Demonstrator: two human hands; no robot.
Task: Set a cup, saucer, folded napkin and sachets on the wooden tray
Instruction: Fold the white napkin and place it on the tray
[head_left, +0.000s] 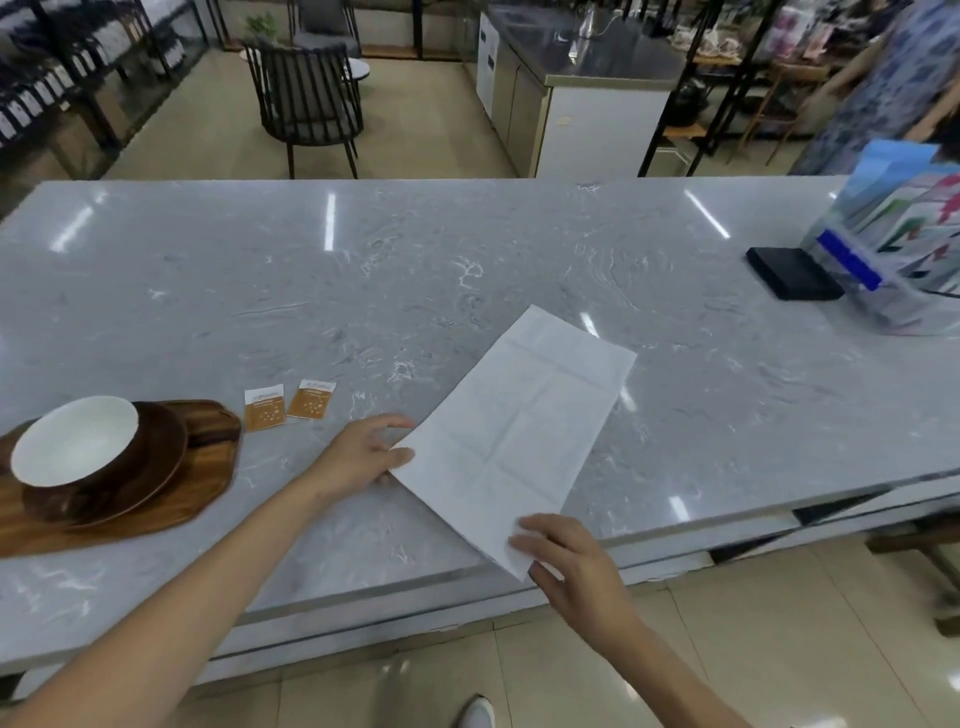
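head view, looking down, near counter (467, 249)

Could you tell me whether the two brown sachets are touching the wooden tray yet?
Apart. The head view shows both sachets lying on the marble counter just beyond the wooden tray, with counter showing between them.

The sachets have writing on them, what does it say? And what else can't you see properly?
- Sachets, head view: print too small and blurry to read.
- Wooden tray: left end cut off by the picture edge.
- Saucer: mostly hidden under the cup.
- Napkin: near corner covered by the right hand.
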